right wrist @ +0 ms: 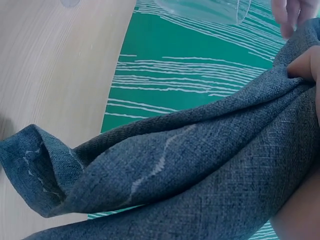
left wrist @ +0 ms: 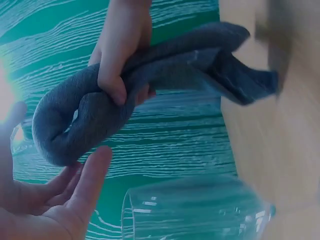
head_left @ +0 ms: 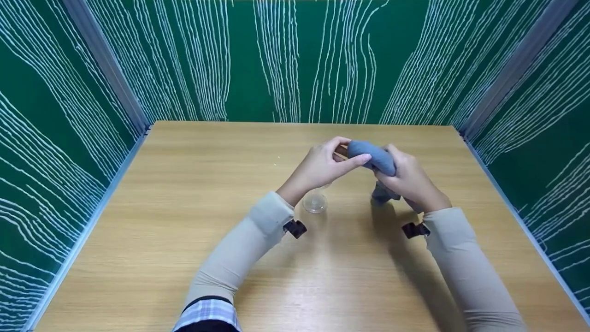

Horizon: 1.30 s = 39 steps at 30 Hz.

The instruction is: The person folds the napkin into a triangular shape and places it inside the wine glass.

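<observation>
A grey-blue cloth [head_left: 372, 157] is bunched into a loop at its top, and its loose end hangs down toward the table. My right hand [head_left: 408, 177] grips it below the loop, thumb pressed across the folds, as the left wrist view also shows. At the looped end, my left hand [head_left: 322, 161] has its fingers and thumb spread, with fingertips at the cloth. Below the left hand stands a clear stemmed glass [left wrist: 195, 207], upright. In the head view that hand hides most of its bowl, while its round foot [head_left: 315, 203] shows.
The wooden table [head_left: 193, 184] carries the glass. Green panels [head_left: 239, 60] with wavy white lines rise behind it and at both sides, joined by grey posts [head_left: 108, 64]. Both forearms wear pale sleeves, with a small black device [head_left: 295, 228] at each wrist.
</observation>
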Each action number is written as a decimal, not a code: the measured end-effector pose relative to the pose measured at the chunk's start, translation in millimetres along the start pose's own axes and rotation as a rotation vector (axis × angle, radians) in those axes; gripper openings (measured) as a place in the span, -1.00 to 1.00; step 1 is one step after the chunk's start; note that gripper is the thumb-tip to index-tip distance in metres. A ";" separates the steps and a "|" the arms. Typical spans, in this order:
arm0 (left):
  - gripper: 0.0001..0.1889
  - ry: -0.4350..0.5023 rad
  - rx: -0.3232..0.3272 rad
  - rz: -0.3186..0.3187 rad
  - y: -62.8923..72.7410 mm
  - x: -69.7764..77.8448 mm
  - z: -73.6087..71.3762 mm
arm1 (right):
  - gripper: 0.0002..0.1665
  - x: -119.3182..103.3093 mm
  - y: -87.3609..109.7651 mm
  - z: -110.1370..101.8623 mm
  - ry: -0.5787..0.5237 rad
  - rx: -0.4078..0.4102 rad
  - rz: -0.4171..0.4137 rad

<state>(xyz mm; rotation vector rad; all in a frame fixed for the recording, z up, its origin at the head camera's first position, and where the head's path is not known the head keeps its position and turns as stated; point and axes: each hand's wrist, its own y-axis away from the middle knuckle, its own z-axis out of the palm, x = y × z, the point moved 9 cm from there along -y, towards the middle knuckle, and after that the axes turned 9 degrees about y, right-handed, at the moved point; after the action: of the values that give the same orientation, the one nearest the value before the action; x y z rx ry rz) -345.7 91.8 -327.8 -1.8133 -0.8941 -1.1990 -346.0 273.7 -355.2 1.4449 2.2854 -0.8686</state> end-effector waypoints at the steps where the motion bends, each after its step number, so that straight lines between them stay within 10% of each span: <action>1: -0.36 0.006 0.003 -0.016 -1.0 -1.5 -0.1 | -0.64 -2.0 -0.8 1.5 0.001 -0.003 -0.006; 20: -0.63 0.079 0.112 0.041 -3.4 8.2 -9.7 | -0.57 -26.7 -3.9 1.4 0.058 0.042 -0.134; 29: -0.68 0.132 0.150 0.094 -2.3 14.8 -13.0 | -0.29 -61.9 10.9 -19.7 -0.004 0.302 -0.336; 35: -0.70 0.182 0.188 0.147 -4.0 17.9 -22.2 | -0.63 -98.7 29.7 -38.6 -0.126 0.576 -0.533; 39: -0.74 0.199 0.229 0.180 -4.1 19.3 -29.9 | -0.73 -121.7 38.2 -32.8 -0.221 0.558 -0.609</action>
<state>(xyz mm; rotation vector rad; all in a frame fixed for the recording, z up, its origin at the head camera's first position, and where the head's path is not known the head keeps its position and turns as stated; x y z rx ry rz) -355.2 70.1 -300.9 -1.5279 -0.7080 -1.0936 -255.2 220.0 -276.4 0.7272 2.4393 -1.8529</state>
